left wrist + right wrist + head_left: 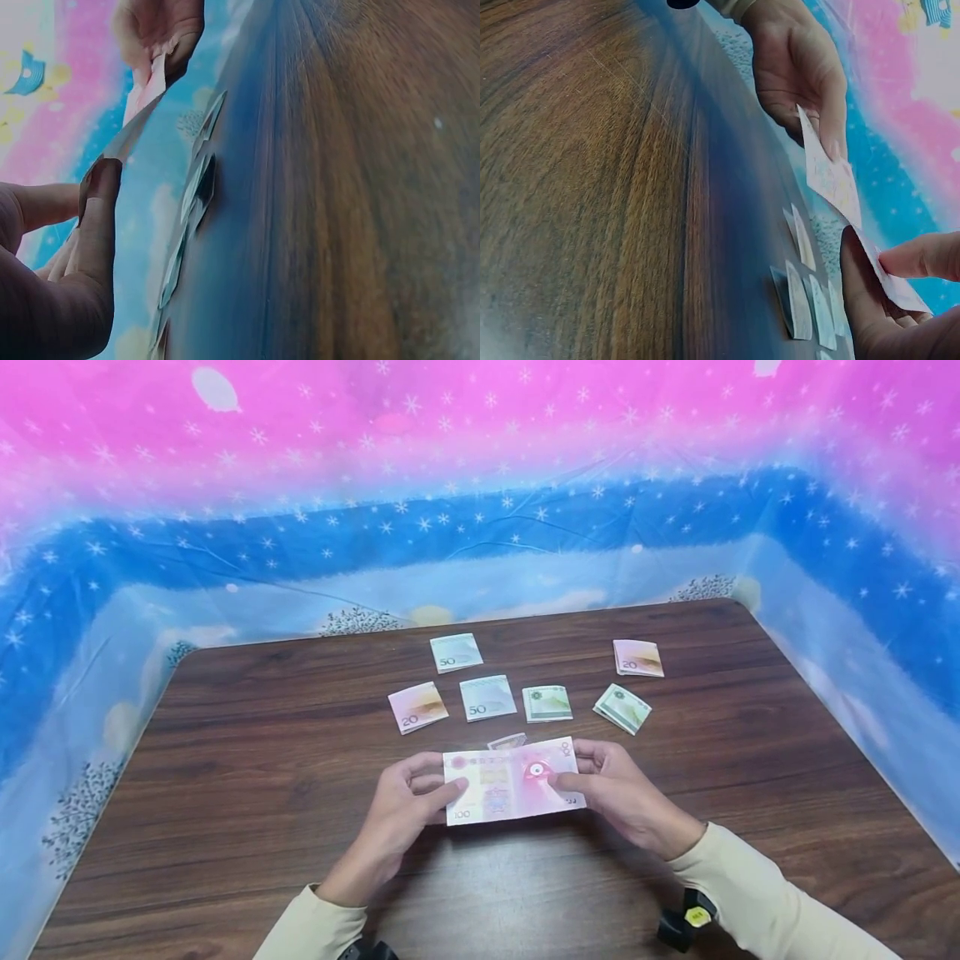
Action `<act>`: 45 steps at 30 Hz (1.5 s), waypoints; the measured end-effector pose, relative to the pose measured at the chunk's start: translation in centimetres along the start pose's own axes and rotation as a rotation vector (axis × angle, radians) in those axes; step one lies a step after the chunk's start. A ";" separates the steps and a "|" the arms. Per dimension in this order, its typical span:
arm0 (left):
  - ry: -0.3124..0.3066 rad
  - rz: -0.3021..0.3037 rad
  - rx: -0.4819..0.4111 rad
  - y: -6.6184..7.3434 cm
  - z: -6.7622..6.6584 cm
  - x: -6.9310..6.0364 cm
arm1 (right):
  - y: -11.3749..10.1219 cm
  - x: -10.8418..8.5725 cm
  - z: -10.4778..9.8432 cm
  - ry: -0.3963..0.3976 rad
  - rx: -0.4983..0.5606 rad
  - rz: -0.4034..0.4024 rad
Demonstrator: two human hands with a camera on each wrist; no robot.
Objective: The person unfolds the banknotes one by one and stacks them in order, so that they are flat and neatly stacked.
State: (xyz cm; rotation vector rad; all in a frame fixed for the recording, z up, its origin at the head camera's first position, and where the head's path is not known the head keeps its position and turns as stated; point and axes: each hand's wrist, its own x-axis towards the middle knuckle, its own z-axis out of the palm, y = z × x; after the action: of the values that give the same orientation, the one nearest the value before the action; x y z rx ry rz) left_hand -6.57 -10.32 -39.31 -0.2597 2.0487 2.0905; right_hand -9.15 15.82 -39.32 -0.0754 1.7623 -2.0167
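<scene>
A dark brown wood-grain table (225, 827) fills the lower part of the head view, a patch of light gleaming on its near side. Closest to the camera are two cream sleeves, the left sleeve (311, 927) and the right sleeve (780, 893), with a black wrist device (678, 931) bearing a yellow label below the right one.

Beyond the cuffs, the left hand (408, 793) pinches the left end of a pink 100 note (513, 781), thumb on the front and fingers behind. The right hand (618, 793) grips the right end in the same way. The note is held up above the table, spread between both hands and slightly bent at its middle.

Just past its upper edge shows a small piece of a partly hidden note (507, 742); its value cannot be told. Farther off, from left to right, lie a folded 20 note (417, 707), a folded 50 note (488, 697), a folded green note (547, 703) and a second green note (623, 708), turned at an angle. Behind these rest another 50 note (456, 652) and, well apart to the right, another 20 note (639, 657).

Past the table's far edge hangs a pink, blue and white backdrop (450, 510) patterned with snowflakes.
</scene>
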 end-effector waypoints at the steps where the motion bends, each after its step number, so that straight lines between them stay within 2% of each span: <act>1: 0.007 -0.004 0.005 0.0 0.0 0.0 | 0.1 0.0 -0.1 0.004 -0.001 0.005; 6: 0.010 -0.024 0.036 -0.2 -0.2 0.1 | 0.4 0.1 -0.4 0.016 -0.027 0.035; 12: -0.030 -0.019 0.126 -0.1 -0.7 0.3 | 0.5 0.4 -0.9 0.080 -0.240 0.016; 16: -0.073 -0.017 0.239 0.0 -1.1 0.3 | 0.6 0.5 -1.1 0.103 -0.362 -0.001; 19: -0.121 0.001 0.336 0.0 -1.3 0.3 | 0.7 0.5 -1.2 0.091 -0.459 -0.048; 23: -0.187 0.034 0.452 -0.1 -1.3 0.4 | 1.1 0.7 -1.3 0.070 -0.638 -0.136; 27: -0.214 0.076 0.587 -0.3 -1.2 0.5 | 1.5 1.0 -1.3 0.047 -0.785 -0.193; 33: -0.200 0.127 0.814 -0.6 -0.8 0.6 | 1.8 1.0 -1.0 0.060 -0.901 -0.191; 39: -0.180 0.144 0.896 -0.7 -0.7 0.6 | 1.8 0.9 -1.1 0.074 -0.980 -0.165; 45: -0.124 0.175 1.026 -0.7 -0.6 0.7 | 1.9 0.9 -1.3 0.117 -1.072 -0.167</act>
State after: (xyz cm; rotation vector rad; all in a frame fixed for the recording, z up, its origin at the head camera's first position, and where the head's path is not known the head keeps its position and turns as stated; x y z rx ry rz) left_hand -7.10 -10.87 -40.21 0.2151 2.7835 0.8420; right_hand -9.87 16.57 -41.60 -0.4468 2.7726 -0.9516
